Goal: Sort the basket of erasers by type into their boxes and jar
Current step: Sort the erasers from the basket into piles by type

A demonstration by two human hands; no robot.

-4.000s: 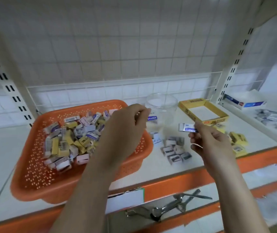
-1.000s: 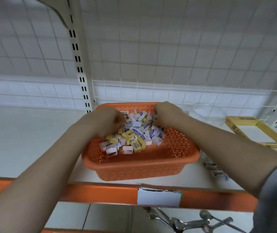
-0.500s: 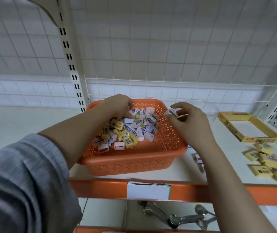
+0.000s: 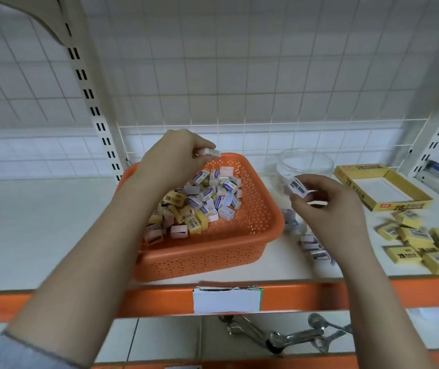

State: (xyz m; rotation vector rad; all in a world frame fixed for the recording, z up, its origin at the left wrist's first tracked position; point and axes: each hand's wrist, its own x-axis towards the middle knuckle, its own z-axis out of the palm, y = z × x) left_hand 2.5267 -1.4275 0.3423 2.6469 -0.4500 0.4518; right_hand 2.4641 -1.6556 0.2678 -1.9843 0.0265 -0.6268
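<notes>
Your right hand (image 4: 327,206) pinches white eraser (image 4: 296,187); jar (image 4: 304,166) just beyond, far side. Left hand (image 4: 175,155) pinches pale eraser (image 4: 209,152) above basket (image 4: 255,209).

One orange basket (image 4: 239,251), one clear jar (image 4: 304,166) and one open yellow box (image 4: 399,202) are seen; eight or so loose yellow erasers (image 4: 423,246) are counted on the shelf, one small eraser is held in each of two hands, and the basket's heap is too dense to be counted
</notes>
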